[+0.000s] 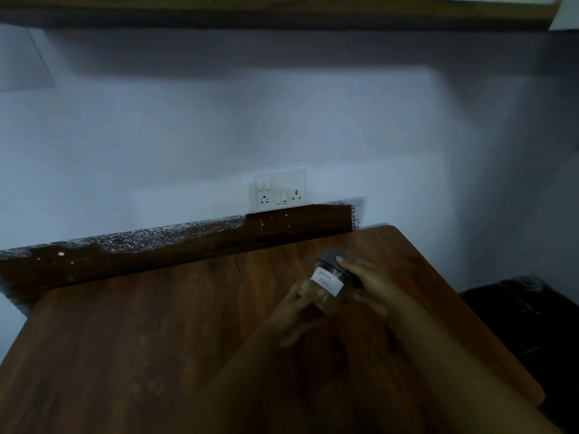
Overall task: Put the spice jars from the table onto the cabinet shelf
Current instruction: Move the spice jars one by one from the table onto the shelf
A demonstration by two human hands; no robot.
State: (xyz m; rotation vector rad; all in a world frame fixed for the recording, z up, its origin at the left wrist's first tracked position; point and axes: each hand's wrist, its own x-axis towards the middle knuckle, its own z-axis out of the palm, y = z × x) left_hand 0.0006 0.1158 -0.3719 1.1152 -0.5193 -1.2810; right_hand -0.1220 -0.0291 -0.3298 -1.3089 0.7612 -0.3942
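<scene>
Above the brown wooden worktop (131,339), both hands share the clear glass spice jar with grey lid and white label (329,285), tilted lid-away toward the wall: left hand (297,311) fingers wrap its base, right hand (369,283) fingers close beside its lid, nearer the overhead wooden cabinet shelf (282,7).

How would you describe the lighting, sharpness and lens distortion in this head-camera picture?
Head view: dim, bluish light; soft motion blur on both hands and the handwritten white paper label of the grey-lidded glass spice jar; wide-angle bending of the brown wooden table edges.
</scene>
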